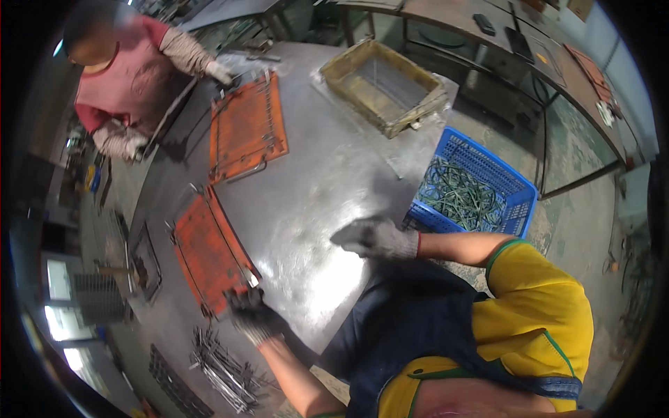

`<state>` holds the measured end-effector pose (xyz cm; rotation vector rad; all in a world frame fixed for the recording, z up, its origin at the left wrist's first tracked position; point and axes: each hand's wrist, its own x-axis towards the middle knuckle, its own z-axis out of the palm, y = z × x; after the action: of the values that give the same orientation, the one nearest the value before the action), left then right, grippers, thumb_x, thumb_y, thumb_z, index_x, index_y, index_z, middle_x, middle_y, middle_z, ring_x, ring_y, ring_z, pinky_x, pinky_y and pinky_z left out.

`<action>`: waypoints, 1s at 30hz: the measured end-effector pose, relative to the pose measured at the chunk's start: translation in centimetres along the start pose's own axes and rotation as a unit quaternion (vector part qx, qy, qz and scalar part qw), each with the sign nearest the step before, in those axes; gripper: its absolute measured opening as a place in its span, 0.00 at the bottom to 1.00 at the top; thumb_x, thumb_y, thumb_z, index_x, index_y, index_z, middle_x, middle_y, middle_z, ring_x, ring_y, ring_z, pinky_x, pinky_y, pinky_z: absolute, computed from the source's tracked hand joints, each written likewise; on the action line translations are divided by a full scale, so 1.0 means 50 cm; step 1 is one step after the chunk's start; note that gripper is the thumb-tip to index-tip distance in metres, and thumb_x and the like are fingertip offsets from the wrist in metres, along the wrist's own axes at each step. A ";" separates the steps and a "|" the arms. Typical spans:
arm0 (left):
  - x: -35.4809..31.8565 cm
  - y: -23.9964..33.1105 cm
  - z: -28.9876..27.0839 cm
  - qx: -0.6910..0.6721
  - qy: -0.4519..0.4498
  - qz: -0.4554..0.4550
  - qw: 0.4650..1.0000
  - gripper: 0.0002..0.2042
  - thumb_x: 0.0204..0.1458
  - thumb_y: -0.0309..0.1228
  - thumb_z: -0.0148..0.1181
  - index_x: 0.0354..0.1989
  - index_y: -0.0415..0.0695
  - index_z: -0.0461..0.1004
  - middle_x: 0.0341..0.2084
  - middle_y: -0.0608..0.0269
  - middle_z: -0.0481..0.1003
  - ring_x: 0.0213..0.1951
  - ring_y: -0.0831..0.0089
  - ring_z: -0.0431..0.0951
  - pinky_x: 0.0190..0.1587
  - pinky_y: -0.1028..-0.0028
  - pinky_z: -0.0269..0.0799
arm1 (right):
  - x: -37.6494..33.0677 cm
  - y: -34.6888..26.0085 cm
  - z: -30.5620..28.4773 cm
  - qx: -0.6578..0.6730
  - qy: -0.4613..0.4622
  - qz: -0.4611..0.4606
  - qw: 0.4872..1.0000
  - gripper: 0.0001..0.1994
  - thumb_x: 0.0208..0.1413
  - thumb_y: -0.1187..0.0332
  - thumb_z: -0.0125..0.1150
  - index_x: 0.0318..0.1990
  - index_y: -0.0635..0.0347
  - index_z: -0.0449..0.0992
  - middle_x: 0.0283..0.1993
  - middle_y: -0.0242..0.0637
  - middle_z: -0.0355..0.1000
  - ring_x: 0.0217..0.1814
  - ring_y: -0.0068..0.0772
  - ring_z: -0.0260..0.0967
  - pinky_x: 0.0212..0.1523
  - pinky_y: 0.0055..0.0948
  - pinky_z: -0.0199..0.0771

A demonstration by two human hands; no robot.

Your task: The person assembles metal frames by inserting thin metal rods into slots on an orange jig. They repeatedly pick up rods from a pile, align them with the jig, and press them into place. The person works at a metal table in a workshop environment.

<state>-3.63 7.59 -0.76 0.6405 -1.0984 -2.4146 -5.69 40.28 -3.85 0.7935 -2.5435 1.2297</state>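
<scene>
My left hand [252, 315], in a grey knit glove with dark fingers, is at the lower corner of the nearer orange plate [208, 254]. Its fingers are curled in by the plate's edge, and whatever they grip is hidden. Thin metal rods run along that plate's long sides. Over the bare steel table [313, 167], my right hand [376, 238], gloved alike, holds nothing visible; its fingers stretch to the left. Farther off lies a second orange plate [247, 129] with bent metal rods, where a co-worker's gloved hand [221, 72] reaches its far edge.
A worn yellowish tray [334, 78] stands at the table's far right. Beside the table, a blue plastic basket [523, 198] holds green, wire-like pieces [460, 194]. A bundle of metal rods [226, 369] lies at lower left. The co-worker [132, 76] stands at far left.
</scene>
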 end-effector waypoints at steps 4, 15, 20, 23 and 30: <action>-0.138 0.005 -0.027 -0.032 0.046 -0.033 0.998 0.10 0.65 0.34 0.43 0.30 0.47 0.66 0.16 0.75 0.57 0.17 0.80 0.55 0.20 0.80 0.55 | 0.123 0.059 -0.194 -0.039 0.103 0.105 0.988 0.19 0.62 0.54 0.52 0.55 0.52 0.72 0.44 0.43 0.76 0.43 0.41 0.76 0.43 0.40 0.75; -0.219 0.017 -0.113 0.028 0.083 -0.223 0.971 0.16 0.61 0.39 0.52 0.20 0.53 0.63 0.10 0.77 0.57 0.13 0.81 0.51 0.18 0.76 0.49 | 0.301 0.319 -0.286 -0.442 -0.054 0.347 0.825 0.20 0.51 0.51 0.59 0.43 0.56 0.82 0.45 0.44 0.79 0.50 0.46 0.76 0.46 0.47 0.75; -0.194 0.032 -0.106 0.052 0.073 -0.167 0.982 0.18 0.63 0.38 0.49 0.19 0.53 0.59 0.09 0.78 0.54 0.12 0.84 0.48 0.15 0.78 0.49 | 0.313 0.375 -0.260 -0.490 -0.065 0.283 0.822 0.11 0.51 0.66 0.56 0.36 0.57 0.83 0.39 0.48 0.79 0.41 0.49 0.79 0.36 0.49 0.77; -0.186 0.045 -0.090 0.045 0.042 -0.140 0.988 0.15 0.65 0.36 0.46 0.23 0.52 0.59 0.10 0.78 0.53 0.12 0.85 0.48 0.14 0.80 0.51 | 0.320 0.380 -0.261 -0.505 -0.061 0.288 0.811 0.11 0.51 0.68 0.54 0.36 0.58 0.83 0.39 0.48 0.79 0.41 0.49 0.79 0.36 0.47 0.78; -0.157 0.064 -0.055 0.100 0.120 -0.023 0.987 0.11 0.64 0.35 0.48 0.28 0.48 0.63 0.13 0.77 0.54 0.14 0.86 0.50 0.17 0.81 0.47 | 0.327 0.389 -0.362 -0.357 -0.059 0.366 0.857 0.14 0.47 0.66 0.57 0.39 0.64 0.81 0.43 0.51 0.77 0.46 0.48 0.77 0.46 0.42 0.76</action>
<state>4.83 8.24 2.01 1.0032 -1.2424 -2.2092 -30.84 57.97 1.25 -0.3092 -3.1560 0.2259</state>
